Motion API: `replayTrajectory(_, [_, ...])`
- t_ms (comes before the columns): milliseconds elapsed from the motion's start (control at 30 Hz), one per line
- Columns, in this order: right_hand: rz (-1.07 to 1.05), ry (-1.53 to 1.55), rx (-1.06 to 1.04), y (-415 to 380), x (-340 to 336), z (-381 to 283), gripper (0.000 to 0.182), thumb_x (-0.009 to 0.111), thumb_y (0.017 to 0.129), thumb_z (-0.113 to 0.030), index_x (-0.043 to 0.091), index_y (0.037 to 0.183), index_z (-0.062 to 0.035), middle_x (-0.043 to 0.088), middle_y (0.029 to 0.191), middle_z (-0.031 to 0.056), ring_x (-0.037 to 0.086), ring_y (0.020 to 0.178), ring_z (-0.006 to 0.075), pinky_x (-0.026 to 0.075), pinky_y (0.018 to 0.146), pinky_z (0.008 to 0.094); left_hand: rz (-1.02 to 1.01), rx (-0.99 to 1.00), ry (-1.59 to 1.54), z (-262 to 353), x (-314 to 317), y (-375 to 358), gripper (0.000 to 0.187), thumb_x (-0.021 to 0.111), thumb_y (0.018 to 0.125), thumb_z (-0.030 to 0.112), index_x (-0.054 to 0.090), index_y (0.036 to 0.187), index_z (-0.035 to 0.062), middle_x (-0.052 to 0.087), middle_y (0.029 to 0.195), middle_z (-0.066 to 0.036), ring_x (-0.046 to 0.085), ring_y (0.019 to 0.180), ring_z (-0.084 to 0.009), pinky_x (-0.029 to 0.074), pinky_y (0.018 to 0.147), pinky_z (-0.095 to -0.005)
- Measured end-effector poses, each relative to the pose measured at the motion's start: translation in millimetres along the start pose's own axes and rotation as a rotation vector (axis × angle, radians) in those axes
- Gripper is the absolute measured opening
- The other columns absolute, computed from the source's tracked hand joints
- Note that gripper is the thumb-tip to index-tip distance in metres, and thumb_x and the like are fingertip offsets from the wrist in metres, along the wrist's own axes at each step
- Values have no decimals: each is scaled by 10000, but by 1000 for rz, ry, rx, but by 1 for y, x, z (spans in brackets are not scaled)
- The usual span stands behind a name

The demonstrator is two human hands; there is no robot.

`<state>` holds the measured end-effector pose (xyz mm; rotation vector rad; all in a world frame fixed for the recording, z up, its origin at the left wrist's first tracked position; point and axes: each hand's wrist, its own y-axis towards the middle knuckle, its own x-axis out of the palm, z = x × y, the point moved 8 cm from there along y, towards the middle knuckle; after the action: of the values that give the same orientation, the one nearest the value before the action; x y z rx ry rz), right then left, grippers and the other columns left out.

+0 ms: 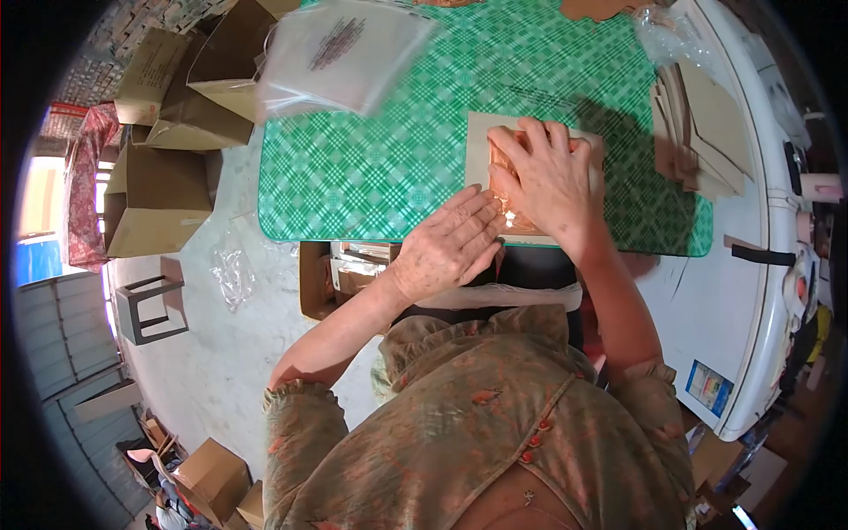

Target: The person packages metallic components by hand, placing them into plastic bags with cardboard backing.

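A shiny copper-coloured piece [509,205] lies on a flat beige cardboard square [478,141] at the front of the green patterned table [353,177]. My right hand [549,181] rests over the piece with its fingers spread and bent, covering much of it. Beside it, at the piece's lower left edge, my left hand [449,246] lies with its fingers stretched out and side by side, fingertips touching the piece. Nothing shows inside its palm.
Clear plastic bags [340,57] lie at the table's back left. Cardboard sheets [698,132] are stacked at the right, below crumpled plastic [676,35]. Open cardboard boxes [163,190] stand at the left, near a small dark stool [150,309]. Another box [316,281] is under the table's front edge.
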<state>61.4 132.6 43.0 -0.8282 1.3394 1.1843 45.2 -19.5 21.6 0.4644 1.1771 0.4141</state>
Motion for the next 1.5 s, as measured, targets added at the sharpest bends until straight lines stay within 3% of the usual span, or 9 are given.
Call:
replayTrajectory(133, [51,-76,-32,6,-5,3,352,681,979,-442,658,1293,-285,622,1225,-17,609,1135,236,539,771,503,36,-14,-8,0,0,-1,329,771,935,124,774,1237,-6,739,1280,-144,681,1307,-329,518,1199,-499])
replayTrajectory(333, [-115,127,-53,23,14,21,549,666,999,-566,603,1472,-296,612,1304,31,603,1241,268,589,955,570,60,-3,15,1,-1,0,299,773,921,100,780,1206,9,743,1267,-134,690,1291,-321,532,1183,-482])
replayTrajectory(533, [-273,-26,-81,29,14,12,778,792,865,-622,547,1544,-332,552,1361,47,545,1284,305,595,1002,494,70,-17,5,1,-2,1,289,769,921,95,785,1199,17,750,1253,-128,700,1278,-314,537,1178,-483])
replayTrajectory(833, [-238,102,-139,42,8,14,611,783,947,-417,566,1496,-258,567,1287,56,607,1183,308,623,972,446,42,-21,-20,0,-1,2,296,763,900,85,788,1181,-7,756,1250,-142,699,1292,-319,544,1172,-488])
replayTrajectory(1133, [-168,44,-159,46,20,12,536,740,986,-415,583,1460,-219,592,1298,61,614,1172,301,627,941,453,48,-28,-8,0,0,2,289,751,893,65,795,1171,0,760,1238,-137,705,1285,-312,551,1168,-484])
replayTrajectory(1233, [-253,81,-117,48,20,13,546,725,999,-412,578,1483,-207,596,1349,70,594,1231,303,604,973,453,73,-37,-27,0,-2,3,282,747,893,58,796,1166,5,761,1232,-133,711,1270,-313,556,1163,-484])
replayTrajectory(1333, [92,68,-203,22,0,10,525,701,1008,-393,577,1463,-162,602,1377,89,573,1307,315,569,1023,545,87,-35,-20,1,-4,4,279,742,886,44,795,1157,1,763,1228,-132,718,1251,-319,562,1154,-487])
replayTrajectory(1433, [224,83,-227,-19,-14,-5,546,720,990,-385,596,1467,-150,597,1423,86,512,1405,316,436,1137,642,95,-12,2,2,-6,5,274,761,873,69,798,1133,-8,770,1215,-149,721,1237,-319,575,1132,-460])
replayTrajectory(1500, [121,98,-243,-48,-14,-12,569,735,978,-398,616,1481,-161,566,1520,65,431,1514,311,309,1225,681,92,-32,-30,2,-5,4,275,749,872,48,798,1138,-3,773,1222,-148,722,1239,-322,564,1148,-488])
